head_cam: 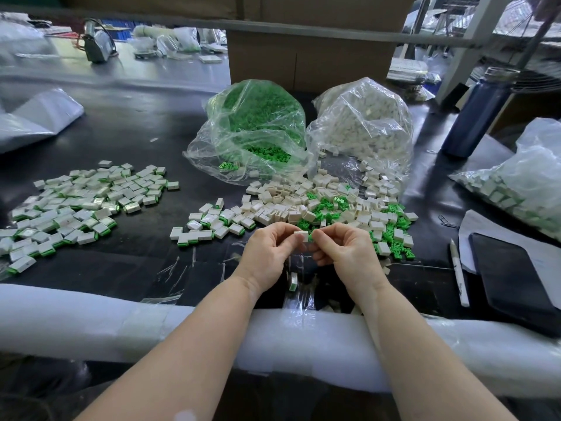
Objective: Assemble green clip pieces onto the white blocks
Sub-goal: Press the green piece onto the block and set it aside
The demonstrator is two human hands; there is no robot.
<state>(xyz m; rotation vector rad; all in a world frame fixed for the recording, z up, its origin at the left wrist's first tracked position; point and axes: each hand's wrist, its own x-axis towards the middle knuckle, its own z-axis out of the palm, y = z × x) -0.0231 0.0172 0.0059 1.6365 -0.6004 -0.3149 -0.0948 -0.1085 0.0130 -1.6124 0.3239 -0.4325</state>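
My left hand (271, 250) pinches a small white block (301, 236) above the black table. My right hand (343, 248) pinches a green clip (311, 237) against the block's right end. Both hands meet just in front of a mixed heap of loose white blocks (306, 202) and green clips (391, 235). A clear bag of green clips (255, 129) and a clear bag of white blocks (361, 123) lie open behind the heap. Assembled blocks with green edges (76, 205) are spread at the left, with a smaller group (209, 223) nearer the middle.
A white foam roll (91, 323) pads the table's near edge. A dark tablet (513, 275) on paper and a white pen (460, 273) lie at the right. A blue bottle (479, 113), another bag of blocks (522, 189) and a cardboard box (309, 62) stand behind.
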